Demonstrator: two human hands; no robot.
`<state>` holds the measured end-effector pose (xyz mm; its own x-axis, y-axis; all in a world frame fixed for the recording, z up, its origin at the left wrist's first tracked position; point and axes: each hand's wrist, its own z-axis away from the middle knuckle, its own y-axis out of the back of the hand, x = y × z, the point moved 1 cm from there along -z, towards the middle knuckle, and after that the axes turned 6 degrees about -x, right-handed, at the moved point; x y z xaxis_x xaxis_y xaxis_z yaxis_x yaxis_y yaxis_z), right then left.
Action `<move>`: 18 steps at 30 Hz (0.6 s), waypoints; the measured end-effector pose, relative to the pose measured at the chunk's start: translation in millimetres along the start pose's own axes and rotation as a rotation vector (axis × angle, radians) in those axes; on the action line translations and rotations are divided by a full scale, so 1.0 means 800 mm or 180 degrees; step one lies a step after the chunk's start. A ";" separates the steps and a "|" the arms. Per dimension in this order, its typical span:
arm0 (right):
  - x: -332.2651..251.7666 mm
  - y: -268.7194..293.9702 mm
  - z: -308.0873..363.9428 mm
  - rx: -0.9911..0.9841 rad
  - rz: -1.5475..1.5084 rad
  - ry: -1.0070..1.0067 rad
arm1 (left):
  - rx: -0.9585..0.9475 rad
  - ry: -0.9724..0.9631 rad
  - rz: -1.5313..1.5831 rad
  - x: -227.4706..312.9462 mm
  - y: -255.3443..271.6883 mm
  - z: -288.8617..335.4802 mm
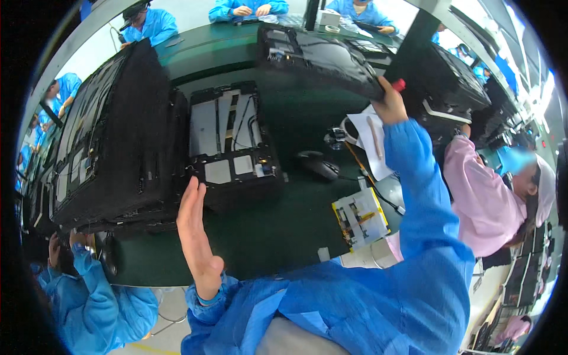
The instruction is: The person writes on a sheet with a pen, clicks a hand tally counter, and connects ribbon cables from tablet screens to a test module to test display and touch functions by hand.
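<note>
My right hand [390,107] grips the near right corner of a black tray [316,59], held tilted above the far side of the table. Flat grey panels and small parts show in that tray. A red object [399,85] sticks out beside those fingers; I cannot make out what it is. My left hand [196,234] is open, its fingers stretched out and held together. The fingertips are at the near left corner of another black tray [188,171], which holds grey panels and black cables; whether they touch it I cannot tell.
A tall stack of black trays [148,130] stands at the left. Right of centre are a black mouse [318,164], white paper [371,142], a cable [387,201] and a flat yellow-edged panel [360,219]. More trays [452,83] stand far right. A pink-sleeved person [482,195] works nearby.
</note>
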<state>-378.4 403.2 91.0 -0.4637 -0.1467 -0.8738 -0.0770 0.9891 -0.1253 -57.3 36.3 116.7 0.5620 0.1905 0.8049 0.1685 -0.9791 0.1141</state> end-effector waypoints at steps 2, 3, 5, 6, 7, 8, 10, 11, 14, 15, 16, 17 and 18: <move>0.033 -0.045 -0.068 0.1018 -0.1136 -0.1139 | 0.0194 0.0110 -0.0277 -0.010 0.012 0.015; 0.067 -0.052 -0.095 0.0957 -0.1171 -0.1175 | 0.0133 0.0130 -0.0307 -0.013 0.015 0.020; 0.154 -0.039 -0.143 0.1243 -0.0770 -0.0976 | -0.0088 0.0341 -0.0608 -0.014 0.022 0.027; 0.196 0.024 -0.161 0.1208 -0.0774 -0.0980 | -0.0162 0.0339 -0.0598 -0.016 0.023 0.023; 0.233 0.063 -0.177 0.1220 -0.0173 -0.0664 | -0.0415 0.0362 -0.0819 -0.016 0.030 0.016; 0.275 0.032 -0.188 0.1156 0.0375 -0.0382 | -0.0505 0.0394 -0.0877 -0.019 0.032 0.016; 0.314 0.022 -0.175 0.0784 0.0355 -0.0263 | -0.0636 0.0498 -0.1086 -0.026 0.035 0.020; 0.331 0.007 -0.167 0.0475 0.0360 -0.0121 | -0.0581 0.0569 -0.1158 -0.029 0.035 0.023; 0.321 -0.002 -0.164 -0.0363 0.1764 0.0450 | -0.0435 0.0598 -0.1135 -0.029 0.032 0.034; 0.312 0.014 -0.171 -0.0499 0.2320 0.0529 | -0.0510 0.0609 -0.1093 -0.029 0.032 0.034; 0.299 0.044 -0.184 -0.0592 0.2933 0.0579 | -0.0567 0.0461 -0.1132 -0.030 0.035 0.031; 0.280 0.084 -0.201 -0.0317 0.3612 0.0151 | -0.0636 0.0286 -0.1124 -0.034 0.040 0.028; 0.262 0.026 -0.195 -0.0871 0.3384 0.0257 | -0.0503 0.0323 -0.1313 -0.036 0.035 0.033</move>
<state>-614.8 391.7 -21.5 -0.4649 0.7685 -0.4396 0.2072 0.5772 0.7899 -46.9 5.3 81.4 0.3904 0.5668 0.7255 0.2317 -0.8231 0.5184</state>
